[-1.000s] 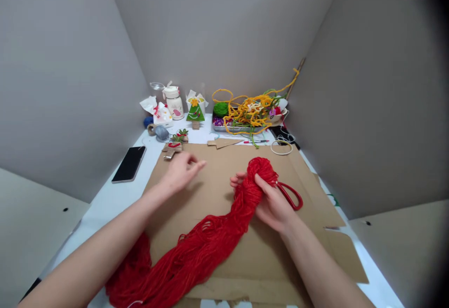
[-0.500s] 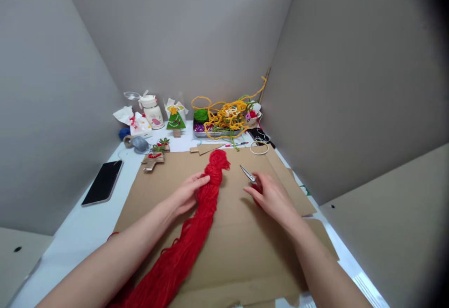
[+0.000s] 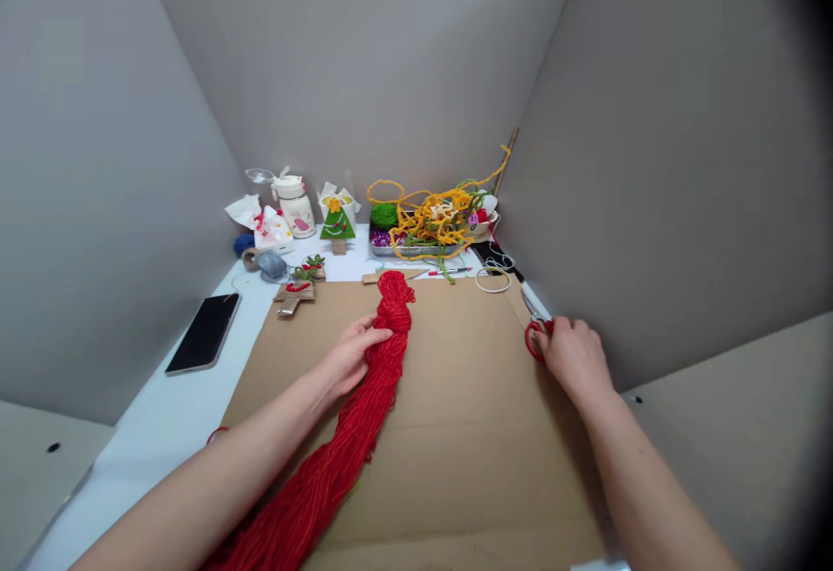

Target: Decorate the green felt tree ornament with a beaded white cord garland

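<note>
A long hank of red yarn (image 3: 355,432) runs from the lower left up to the middle of the cardboard, with a knotted, looped top end. My left hand (image 3: 355,354) grips it just below the knot, thumb on top and fingers underneath. At the right edge of the cardboard, my right hand (image 3: 576,358) is closed on the red handles of a pair of scissors (image 3: 536,318). Their metal blades point away from me toward the back. Part of the handles is hidden behind the fingers.
A brown cardboard sheet (image 3: 468,458) covers much of the white table. A phone (image 3: 204,334) lies at the left. Along the back stand a bottle (image 3: 298,211), a felt tree (image 3: 338,226) and a metal tray (image 3: 416,251) of tangled yarn. A ring (image 3: 493,279) lies at the back right.
My right hand has carried the scissors rightward to the cardboard's edge. My left hand keeps its hold on the red yarn, and the view has shifted slightly.
</note>
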`<action>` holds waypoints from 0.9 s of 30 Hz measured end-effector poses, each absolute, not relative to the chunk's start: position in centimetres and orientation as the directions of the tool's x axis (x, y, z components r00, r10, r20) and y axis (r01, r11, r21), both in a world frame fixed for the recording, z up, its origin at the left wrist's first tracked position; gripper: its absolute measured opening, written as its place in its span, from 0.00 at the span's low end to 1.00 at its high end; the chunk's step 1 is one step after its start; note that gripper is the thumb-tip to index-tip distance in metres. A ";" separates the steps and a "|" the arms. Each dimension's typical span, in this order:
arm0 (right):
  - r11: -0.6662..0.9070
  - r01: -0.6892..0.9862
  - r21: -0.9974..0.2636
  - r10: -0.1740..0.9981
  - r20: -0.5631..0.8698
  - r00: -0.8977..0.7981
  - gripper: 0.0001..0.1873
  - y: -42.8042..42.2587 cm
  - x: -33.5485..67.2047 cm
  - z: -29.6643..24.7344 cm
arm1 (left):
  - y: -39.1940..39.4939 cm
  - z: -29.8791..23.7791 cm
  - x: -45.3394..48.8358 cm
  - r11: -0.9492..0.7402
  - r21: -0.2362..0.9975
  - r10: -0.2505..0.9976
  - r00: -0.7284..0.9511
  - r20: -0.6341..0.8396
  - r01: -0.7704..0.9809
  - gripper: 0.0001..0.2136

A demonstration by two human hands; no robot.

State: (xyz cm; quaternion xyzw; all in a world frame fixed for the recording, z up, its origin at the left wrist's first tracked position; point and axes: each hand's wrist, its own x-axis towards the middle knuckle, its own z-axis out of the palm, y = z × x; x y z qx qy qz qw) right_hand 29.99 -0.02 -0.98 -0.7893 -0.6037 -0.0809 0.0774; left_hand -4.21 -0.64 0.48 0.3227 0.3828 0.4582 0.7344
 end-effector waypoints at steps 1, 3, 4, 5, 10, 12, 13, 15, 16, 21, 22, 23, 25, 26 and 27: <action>-0.235 0.970 -0.069 0.934 0.260 0.245 0.19 0.1 29.3 -0.5 | -0.7 0.6 -4.2 0.357 0.833 0.927 0.272 -0.258 -0.422 0.18; -0.106 0.954 -0.279 0.939 0.288 0.188 0.18 -0.2 26.4 0.7 | -0.9 0.7 -3.9 0.318 0.854 0.943 0.228 -0.241 -0.411 0.18; -0.001 0.890 -0.457 0.959 0.253 0.131 0.18 -0.6 24.2 1.2 | -1.1 0.8 -3.5 0.297 0.868 0.952 0.199 -0.235 -0.399 0.18; 0.066 0.749 -0.659 0.986 0.157 0.051 0.17 -1.0 21.9 1.6 | -1.2 0.9 -3.2 0.276 0.883 0.959 0.168 -0.227 -0.381 0.18; -0.178 -0.063 -0.982 0.937 -0.150 -0.316 0.18 -1.8 12.3 1.1 | -1.7 1.3 -2.0 0.192 0.945 0.981 0.072 -0.179 -0.267 0.18; -0.263 -0.226 -0.938 0.939 -0.195 -0.283 0.19 -1.5 11.2 0.4 | -1.6 1.6 -2.7 0.192 0.959 0.980 0.086 -0.178 -0.206 0.19; -0.306 -0.276 -0.911 0.932 -0.228 -0.282 0.19 -1.3 11.1 0.2 | -1.4 1.8 -3.3 0.203 0.966 0.977 0.100 -0.188 -0.161 0.20; -0.393 -0.329 -0.858 0.899 -0.284 -0.333 0.17 -1.0 11.4 0.0 | -0.9 2.3 -4.8 0.245 0.969 0.961 0.144 -0.237 -0.039 0.18; -0.433 -0.343 -0.834 0.879 -0.307 -0.364 0.16 -0.8 11.6 0.1 | -0.6 2.5 -5.6 0.271 0.962 0.948 0.165 -0.271 0.025 0.17; -0.532 -0.384 -0.755 0.819 -0.344 -0.459 0.11 -0.8 11.6 0.4 | 0.2 3.1 -7.5 0.491 0.871 0.833 0.283 -0.476 0.021 0.07; -0.537 -0.396 -0.744 0.814 -0.334 -0.476 0.10 -0.8 11.5 0.5 | 0.3 3.2 -7.4 0.552 0.833 0.796 0.313 -0.517 -0.027 0.06; -0.540 -0.409 -0.735 0.810 -0.321 -0.492 0.09 -0.9 11.3 0.5 | 0.2 3.2 -7.2 0.609 0.790 0.759 0.340 -0.555 -0.069 0.04; -0.540 -0.434 -0.721 0.804 -0.289 -0.519 0.09 -0.9 11.0 0.6 | 0.1 3.2 -6.8 0.684 0.719 0.701 0.387 -0.600 -0.124 0.04; -0.540 -0.443 -0.716 0.800 -0.274 -0.533 0.09 -1.0 10.9 0.7 | 0.1 3.1 -6.5 0.697 0.705 0.687 0.407 -0.603 -0.132 0.06; -0.542 -0.447 -0.712 0.795 -0.260 -0.549 0.09 -1.0 10.8 0.8 | 0.1 3.1 -6.4 0.693 0.711 0.682 0.429 -0.592 -0.121 0.08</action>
